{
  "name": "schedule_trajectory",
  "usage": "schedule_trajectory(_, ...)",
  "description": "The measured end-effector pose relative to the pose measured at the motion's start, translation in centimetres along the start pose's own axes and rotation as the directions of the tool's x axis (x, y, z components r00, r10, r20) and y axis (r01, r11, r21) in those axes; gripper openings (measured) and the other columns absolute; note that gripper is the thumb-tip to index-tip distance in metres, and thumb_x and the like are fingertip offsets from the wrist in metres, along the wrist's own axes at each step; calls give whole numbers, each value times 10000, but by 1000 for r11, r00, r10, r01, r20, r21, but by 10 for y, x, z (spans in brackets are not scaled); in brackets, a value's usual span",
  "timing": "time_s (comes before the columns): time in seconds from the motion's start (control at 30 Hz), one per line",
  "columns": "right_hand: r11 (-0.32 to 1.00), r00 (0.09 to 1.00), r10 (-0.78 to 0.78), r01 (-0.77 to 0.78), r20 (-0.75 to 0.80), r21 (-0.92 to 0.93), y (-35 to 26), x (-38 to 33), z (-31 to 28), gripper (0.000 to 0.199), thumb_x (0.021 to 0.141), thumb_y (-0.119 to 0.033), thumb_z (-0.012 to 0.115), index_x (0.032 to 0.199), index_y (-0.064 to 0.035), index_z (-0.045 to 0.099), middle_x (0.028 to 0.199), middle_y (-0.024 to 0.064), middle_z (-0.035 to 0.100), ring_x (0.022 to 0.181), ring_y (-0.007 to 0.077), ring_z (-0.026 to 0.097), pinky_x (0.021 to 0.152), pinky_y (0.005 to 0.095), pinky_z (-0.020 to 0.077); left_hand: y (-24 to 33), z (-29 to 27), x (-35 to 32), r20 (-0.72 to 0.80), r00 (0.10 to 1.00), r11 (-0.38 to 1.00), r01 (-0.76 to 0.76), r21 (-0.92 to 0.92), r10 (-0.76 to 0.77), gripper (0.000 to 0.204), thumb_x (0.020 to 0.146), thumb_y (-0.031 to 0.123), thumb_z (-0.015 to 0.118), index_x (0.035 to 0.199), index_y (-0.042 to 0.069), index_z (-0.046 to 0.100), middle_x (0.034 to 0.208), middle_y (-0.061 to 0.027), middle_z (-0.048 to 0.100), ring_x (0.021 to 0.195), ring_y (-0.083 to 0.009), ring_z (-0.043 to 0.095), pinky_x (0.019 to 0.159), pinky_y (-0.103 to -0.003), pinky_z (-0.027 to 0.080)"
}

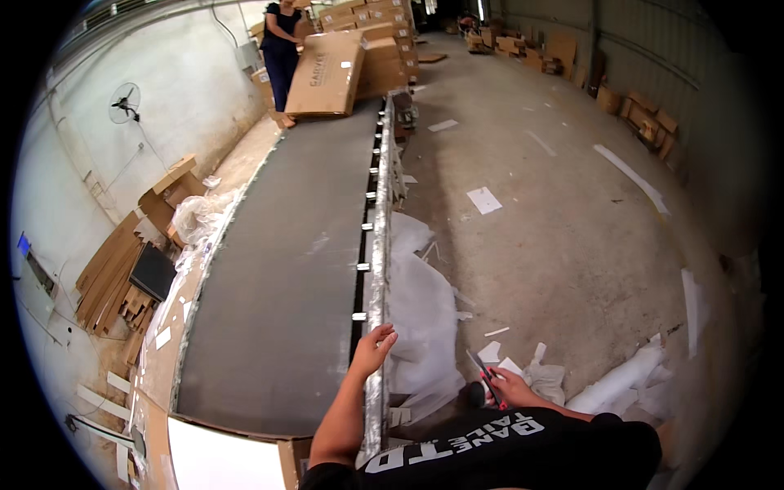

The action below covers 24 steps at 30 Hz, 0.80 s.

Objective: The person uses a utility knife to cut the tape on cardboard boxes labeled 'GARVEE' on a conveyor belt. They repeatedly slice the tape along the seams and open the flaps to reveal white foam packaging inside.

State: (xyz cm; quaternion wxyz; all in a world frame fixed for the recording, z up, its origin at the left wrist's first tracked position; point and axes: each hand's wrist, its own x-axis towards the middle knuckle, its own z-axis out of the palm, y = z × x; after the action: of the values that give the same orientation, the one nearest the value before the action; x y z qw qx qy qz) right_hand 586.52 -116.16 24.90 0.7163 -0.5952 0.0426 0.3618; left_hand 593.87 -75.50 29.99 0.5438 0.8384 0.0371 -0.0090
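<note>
Standing aslant at the far end of the belt (278, 245), the carton (318, 82) has a co-worker (282, 49) just beside it on the left. At the near end, the left hand (374, 349) is at the rail (378, 269), its grip empty and fingers loosely spread; whether it touches the metal cannot be told. The right hand (513, 387), to the right of the rail, has its grip closed around a dark tool (487, 378) with red parts, its exact kind unclear. Progress appears slight: the carton looks closed, shows no visible cut and lies well apart from both near hands; how much remains cannot be judged from this view. Dark printed lettering and a small white label mark the carton's broad face; large white lettering runs across the near person's black shirt (588, 445).
</note>
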Motion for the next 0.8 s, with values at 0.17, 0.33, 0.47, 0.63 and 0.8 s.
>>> schedule_trajectory(0.17,997,995,-26,20,-96,-68,-97,62,-54,440,1057,-230,510,1476,-107,457,895,104,689,704,169,665,564,286,507,-40,68,28,-133,971,958,163,-235,-198,356,1001,234,668,1254,-15,656,1097,-112,725,991,-144,658,889,-288,515)
schedule_trajectory(0.33,993,995,-95,97,33,-62,-170,159,-57,462,1050,-198,519,1489,-108,406,1009,100,678,801,166,676,601,297,532,-27,66,51,-227,929,930,222,-293,-294,318,1016,199,637,1227,-39,645,1059,-100,718,953,-150,672,872,-281,527)
schedule_trajectory(0.47,999,970,-51,53,238,-2,-193,275,-47,455,1039,-164,539,1467,-105,398,1071,107,668,850,172,681,625,303,549,-51,57,104,-360,865,911,223,-347,-349,298,997,194,667,1178,-43,663,1022,-92,716,932,-133,661,853,-273,523)
schedule_trajectory(0.63,992,944,28,15,330,-128,-260,390,-31,411,1043,-155,535,1425,-69,412,1096,127,672,912,197,684,721,345,572,-109,53,216,-417,805,859,209,-467,-422,273,1000,201,655,1136,-35,672,989,-93,714,893,-151,676,816,-296,548)
schedule_trajectory(0.8,996,975,91,-84,202,-43,-352,491,-69,374,1043,-154,529,1392,-65,430,1138,145,678,954,220,690,742,387,587,-70,46,391,-297,792,727,251,-638,-534,246,1010,203,632,1127,-11,660,1009,-100,717,890,-167,686,838,-304,547)
